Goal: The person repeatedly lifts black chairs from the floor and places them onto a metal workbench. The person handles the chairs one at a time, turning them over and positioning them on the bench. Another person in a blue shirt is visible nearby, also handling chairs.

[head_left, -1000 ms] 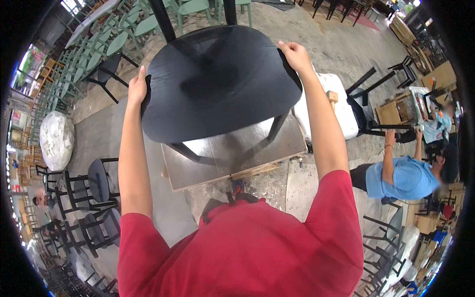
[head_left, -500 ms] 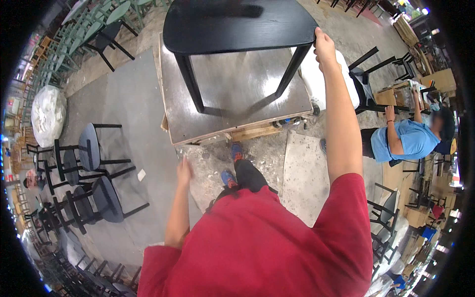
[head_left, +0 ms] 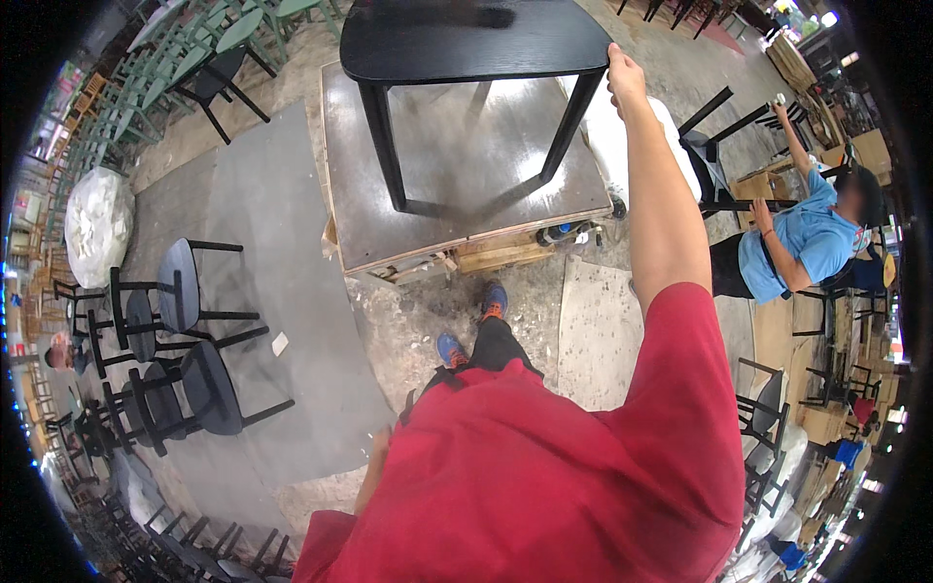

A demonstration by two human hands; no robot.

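A black wooden chair (head_left: 476, 44) stands upright on a low work table with a dark, shiny top (head_left: 476, 146). Its seat and two near legs show, while its far end runs out of the picture. My right arm is stretched forward, and my right hand (head_left: 625, 78) grips the seat's right corner, fingers curled over the edge. Down at my left side hangs my left hand (head_left: 377, 449), apart from the chair and nearest my shirt. It is smeared and partly hidden, so its fingers cannot be made out.
Several black chairs (head_left: 209, 389) lie tipped on grey floor sheeting to the left, near a wrapped white bundle (head_left: 99, 223). Green chairs (head_left: 238, 31) stand at far left. Right of the table are a white padded surface (head_left: 661, 155), another black chair (head_left: 709, 160) and a co-worker in blue (head_left: 802, 248).
My left hand has dropped back toward my body. My right hand keeps its hold on the seat. One of my feet has shifted, and the co-worker has raised an arm.
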